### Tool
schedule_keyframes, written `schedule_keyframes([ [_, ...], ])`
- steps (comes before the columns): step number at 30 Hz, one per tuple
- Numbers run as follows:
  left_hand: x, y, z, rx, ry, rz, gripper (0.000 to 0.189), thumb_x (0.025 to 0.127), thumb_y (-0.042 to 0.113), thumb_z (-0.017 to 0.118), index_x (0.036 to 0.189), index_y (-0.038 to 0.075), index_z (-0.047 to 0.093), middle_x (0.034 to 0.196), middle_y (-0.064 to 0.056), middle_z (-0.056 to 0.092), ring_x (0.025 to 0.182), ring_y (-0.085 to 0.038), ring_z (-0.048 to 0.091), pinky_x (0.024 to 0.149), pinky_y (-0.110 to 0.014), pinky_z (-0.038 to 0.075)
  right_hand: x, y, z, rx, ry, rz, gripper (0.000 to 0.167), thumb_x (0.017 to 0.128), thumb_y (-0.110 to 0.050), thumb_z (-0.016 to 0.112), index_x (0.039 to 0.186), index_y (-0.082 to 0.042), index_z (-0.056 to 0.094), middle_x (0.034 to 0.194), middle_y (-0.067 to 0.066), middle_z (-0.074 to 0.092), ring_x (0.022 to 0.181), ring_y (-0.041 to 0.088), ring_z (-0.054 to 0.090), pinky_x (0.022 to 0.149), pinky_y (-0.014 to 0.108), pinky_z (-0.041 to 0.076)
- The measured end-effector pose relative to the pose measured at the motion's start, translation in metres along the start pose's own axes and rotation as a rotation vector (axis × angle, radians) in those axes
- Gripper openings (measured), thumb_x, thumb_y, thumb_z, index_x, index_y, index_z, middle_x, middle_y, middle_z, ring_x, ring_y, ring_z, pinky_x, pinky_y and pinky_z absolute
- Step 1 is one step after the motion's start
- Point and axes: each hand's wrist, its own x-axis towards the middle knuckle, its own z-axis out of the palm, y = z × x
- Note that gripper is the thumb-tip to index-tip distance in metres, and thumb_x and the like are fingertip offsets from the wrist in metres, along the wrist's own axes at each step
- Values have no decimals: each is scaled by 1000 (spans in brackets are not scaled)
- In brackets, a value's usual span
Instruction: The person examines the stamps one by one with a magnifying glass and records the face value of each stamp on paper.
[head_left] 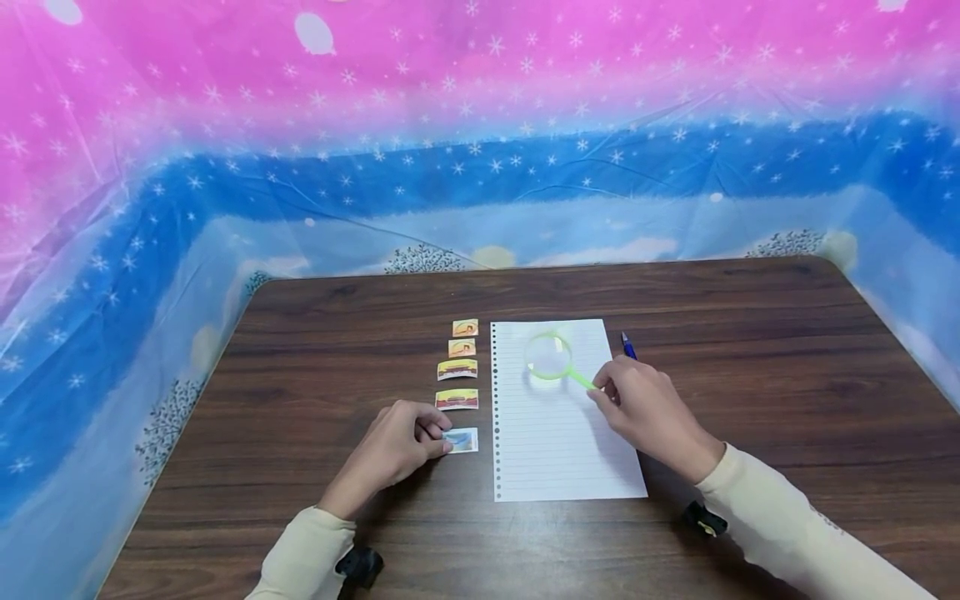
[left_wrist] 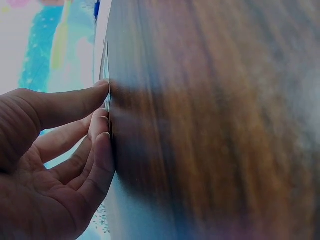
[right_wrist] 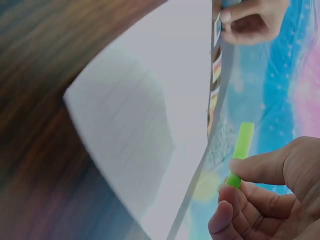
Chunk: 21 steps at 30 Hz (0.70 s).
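My left hand (head_left: 397,446) is at the left edge of a blue-and-white stamp (head_left: 463,440) lying on the table, its thumb and a fingertip pinching the edge. In the left wrist view the thumb and fingers of the left hand (left_wrist: 65,150) meet the tabletop, with the stamp seen only as a thin edge. My right hand (head_left: 652,412) pinches the green handle (right_wrist: 244,140) of a magnifying glass (head_left: 550,357). Its round lens is over the upper part of a lined, punched sheet of paper (head_left: 562,450).
Above the blue stamp runs a column of other stamps: two red-and-yellow ones (head_left: 457,400) and two smaller orange ones (head_left: 462,347). A blue pen (head_left: 628,344) lies right of the paper, partly behind the right hand. Snowflake-patterned cloth (head_left: 480,150) hangs round the brown wooden table (head_left: 337,333).
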Motion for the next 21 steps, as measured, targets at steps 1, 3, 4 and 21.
schedule_keyframes([
  [1, 0, 0, 0, 0, -1, 0, 12, 83, 3, 82, 89, 10, 74, 78, 4, 63, 70, -10, 57, 69, -30, 50, 1, -3, 2, 0, -9, -6, 7, 87, -2, 77, 88, 0, 71, 77, 2, 60, 64, 10, 50, 54, 27, 44],
  [3, 0, 0, 0, -1, -1, -3, 12, 83, 3, 82, 89, 10, 74, 78, 4, 63, 70, -10, 57, 69, -30, 50, 1, -9, 5, 1, -28, -19, 7, 87, -2, 78, 88, -1, 71, 76, 1, 59, 64, 9, 50, 54, 26, 44],
  [4, 0, 0, 0, -2, -1, -5, 12, 83, 3, 82, 89, 10, 74, 78, 4, 63, 71, -10, 57, 69, -30, 50, 1, -12, 7, 2, -36, -27, 7, 87, -3, 78, 88, -1, 71, 76, 0, 59, 64, 9, 49, 54, 26, 44],
  [21, 1, 0, 0, 2, 6, 4, 12, 83, 3, 82, 88, 10, 74, 76, 4, 63, 69, -9, 57, 68, -30, 50, -5, -41, 33, 11, -86, -180, 9, 86, -7, 80, 85, -5, 71, 76, -5, 57, 66, 5, 53, 60, 22, 47],
])
